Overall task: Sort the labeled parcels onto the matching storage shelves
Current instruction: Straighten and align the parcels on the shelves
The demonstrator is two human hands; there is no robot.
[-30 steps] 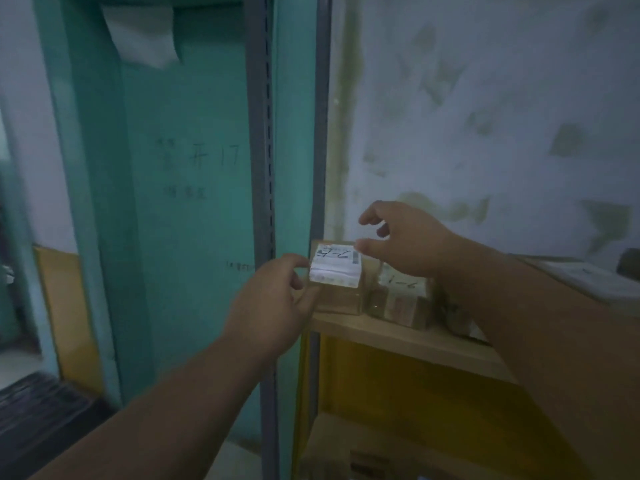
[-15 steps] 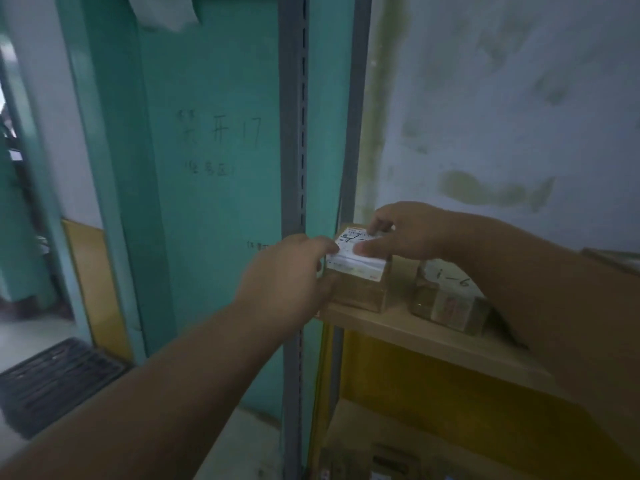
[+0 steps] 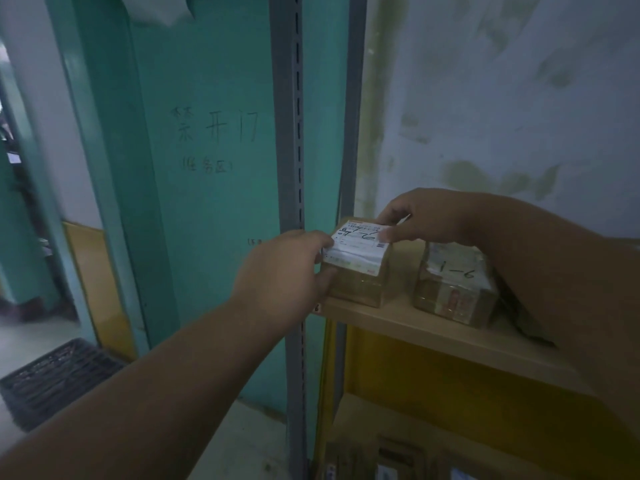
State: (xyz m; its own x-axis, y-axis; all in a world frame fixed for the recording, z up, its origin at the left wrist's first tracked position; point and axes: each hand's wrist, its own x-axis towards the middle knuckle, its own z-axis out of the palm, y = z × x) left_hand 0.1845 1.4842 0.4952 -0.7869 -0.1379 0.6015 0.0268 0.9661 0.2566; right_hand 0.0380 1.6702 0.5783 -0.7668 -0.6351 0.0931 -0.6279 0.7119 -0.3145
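Both hands, left hand [image 3: 284, 268] and right hand [image 3: 426, 216], grip a small white-labelled brown cardboard parcel [image 3: 356, 268] on the wooden shelf [image 3: 398, 323] beside the "1-6" taped parcel [image 3: 453, 285], apparently mid-placement, with release seemingly next.

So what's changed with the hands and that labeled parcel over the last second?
The right hand, open just above the labeled parcel a second ago, has come down and now pinches its top at the label. The left hand keeps its grip on the parcel's left side. The parcel stays on the wooden shelf at the left end, and the parcel marked 1-6 beside it has not moved.
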